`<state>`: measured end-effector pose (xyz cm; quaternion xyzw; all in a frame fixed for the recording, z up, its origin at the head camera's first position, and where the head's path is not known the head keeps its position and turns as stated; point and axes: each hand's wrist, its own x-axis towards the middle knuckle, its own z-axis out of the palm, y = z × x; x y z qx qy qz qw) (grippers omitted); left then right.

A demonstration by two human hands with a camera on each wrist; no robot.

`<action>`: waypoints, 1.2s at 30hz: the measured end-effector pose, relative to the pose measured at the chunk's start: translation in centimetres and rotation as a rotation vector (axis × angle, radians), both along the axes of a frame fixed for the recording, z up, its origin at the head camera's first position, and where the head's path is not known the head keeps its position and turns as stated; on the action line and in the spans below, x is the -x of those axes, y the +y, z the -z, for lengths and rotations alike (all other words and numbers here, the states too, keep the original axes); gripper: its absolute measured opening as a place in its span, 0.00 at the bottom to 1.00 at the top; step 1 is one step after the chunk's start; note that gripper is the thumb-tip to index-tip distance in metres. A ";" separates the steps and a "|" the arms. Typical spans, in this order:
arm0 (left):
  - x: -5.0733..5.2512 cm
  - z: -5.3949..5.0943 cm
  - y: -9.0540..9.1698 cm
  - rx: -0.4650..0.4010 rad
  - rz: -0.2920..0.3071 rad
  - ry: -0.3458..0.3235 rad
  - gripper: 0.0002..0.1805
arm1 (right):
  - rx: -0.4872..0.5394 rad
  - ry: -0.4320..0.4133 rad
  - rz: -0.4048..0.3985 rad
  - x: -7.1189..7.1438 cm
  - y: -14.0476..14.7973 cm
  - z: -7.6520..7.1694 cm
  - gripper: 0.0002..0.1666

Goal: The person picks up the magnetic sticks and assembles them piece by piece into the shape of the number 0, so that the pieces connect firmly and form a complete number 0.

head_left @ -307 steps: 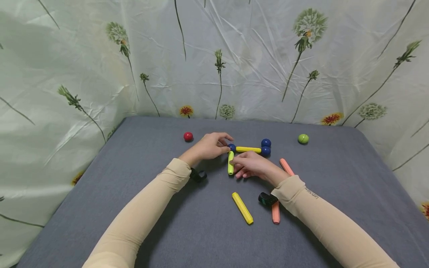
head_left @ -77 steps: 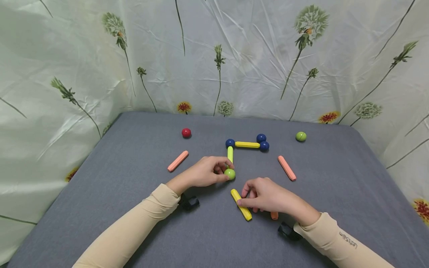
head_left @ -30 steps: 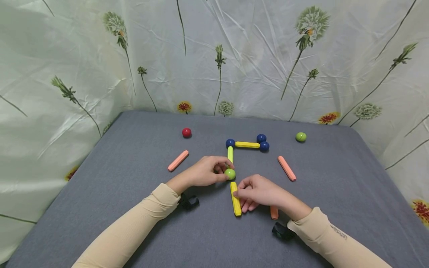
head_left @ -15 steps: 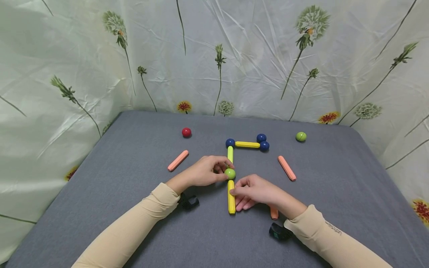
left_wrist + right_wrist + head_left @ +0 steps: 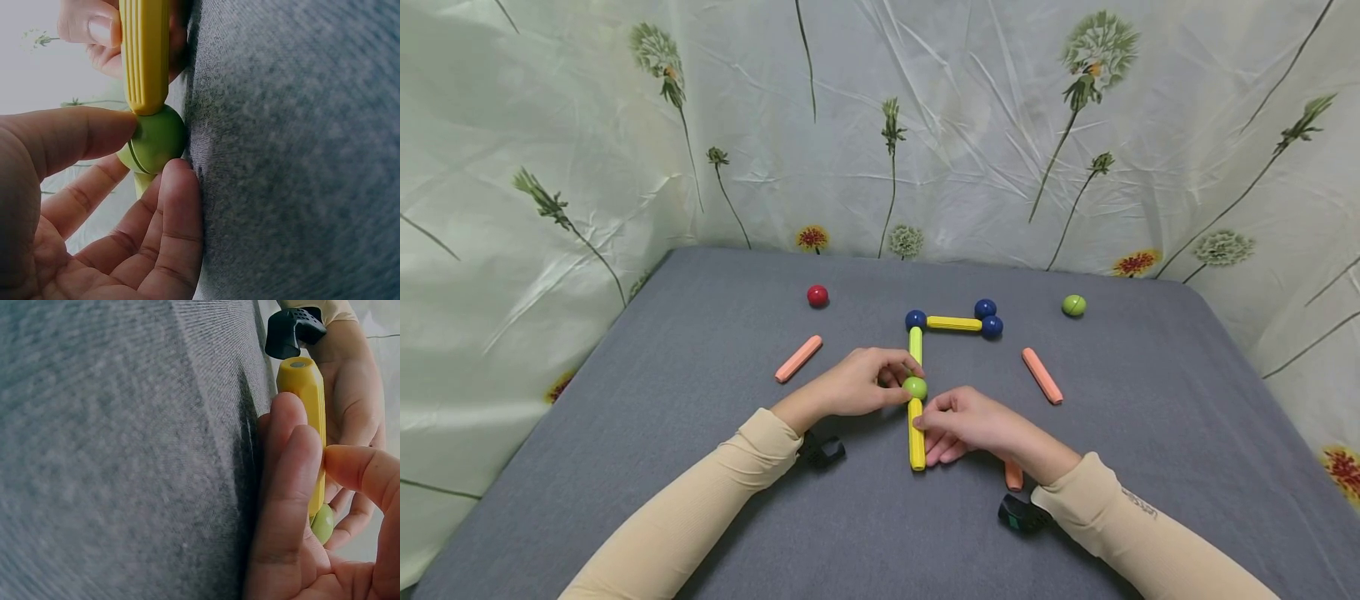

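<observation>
My left hand (image 5: 868, 383) pinches a green ball (image 5: 915, 388) between thumb and fingers, low on the cloth. A yellow ridged stick (image 5: 917, 437) is held by my right hand (image 5: 966, 425), its far end touching the green ball, as the left wrist view (image 5: 147, 56) also shows. From the ball's other side a yellow-green stick (image 5: 915, 346) runs up to a blue ball (image 5: 915, 320). Another yellow stick (image 5: 953, 323) joins that one to a second blue ball (image 5: 992, 327). In the right wrist view a grey disc sits in the near end of the held stick (image 5: 300, 378).
On the grey cloth (image 5: 700, 375) lie a red ball (image 5: 817, 296), a loose green ball (image 5: 1074, 305) and salmon sticks at left (image 5: 799, 359) and right (image 5: 1042, 377). Another salmon stick (image 5: 1013, 475) is partly under my right wrist. A third blue ball (image 5: 985, 309) touches the second.
My right hand has turned the slanted yellow stick straight and brought it up against the green ball. The left hand stays on the ball. Earlier, both hands were at the yellow-green stick.
</observation>
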<state>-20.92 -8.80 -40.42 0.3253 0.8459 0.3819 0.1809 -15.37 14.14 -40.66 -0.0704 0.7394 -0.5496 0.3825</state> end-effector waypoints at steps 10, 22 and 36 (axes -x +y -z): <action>-0.1 -0.1 -0.1 0.012 -0.013 -0.004 0.15 | 0.000 0.001 -0.007 0.2 0.0 0.1 0.13; 0.8 -1.8 -1.8 0.091 -0.040 0.073 0.19 | -0.001 -0.027 0.000 0.4 0.1 0.0 0.15; 5.3 -4.5 -7.6 0.211 -0.388 0.321 0.20 | 0.001 -0.022 0.007 0.3 0.1 0.3 0.14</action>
